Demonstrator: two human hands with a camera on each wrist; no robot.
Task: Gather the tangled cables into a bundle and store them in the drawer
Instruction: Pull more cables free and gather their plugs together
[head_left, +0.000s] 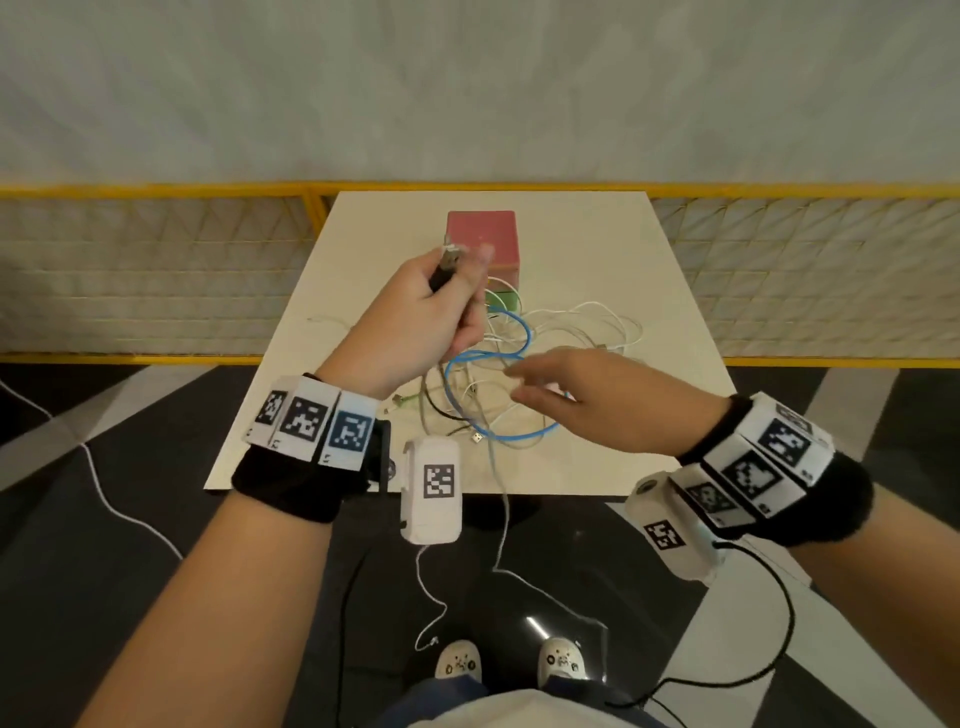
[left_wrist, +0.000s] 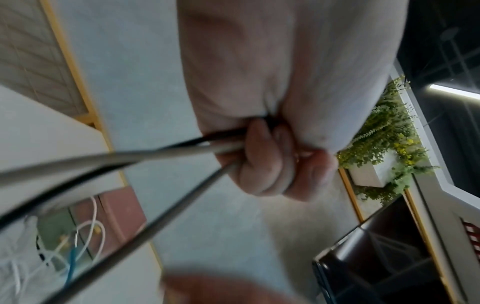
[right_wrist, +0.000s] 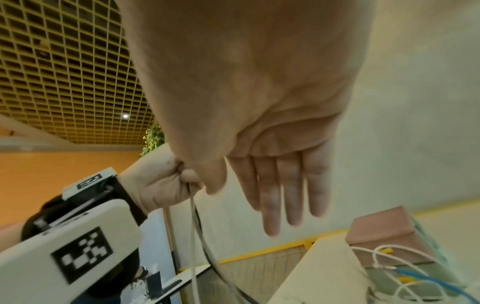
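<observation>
We see the left hand (head_left: 415, 301) raised above the table (head_left: 597, 249), its fingers curled round several cable ends, a metal USB plug (head_left: 451, 257) sticking out past the thumb. Gray and black strands (left_wrist: 109, 162) run down from this fist to the tangled cables (head_left: 498, 374), which lie spread on the table just in front of the pink drawer box (head_left: 482, 241); a blue cable (head_left: 511, 358) loops through the white ones. The right hand (head_left: 587, 395) hovers over the tangle, fingers (right_wrist: 293, 195) straight and close together, holding nothing. One pale cable (head_left: 503, 519) hangs over the table's near edge toward the floor.
</observation>
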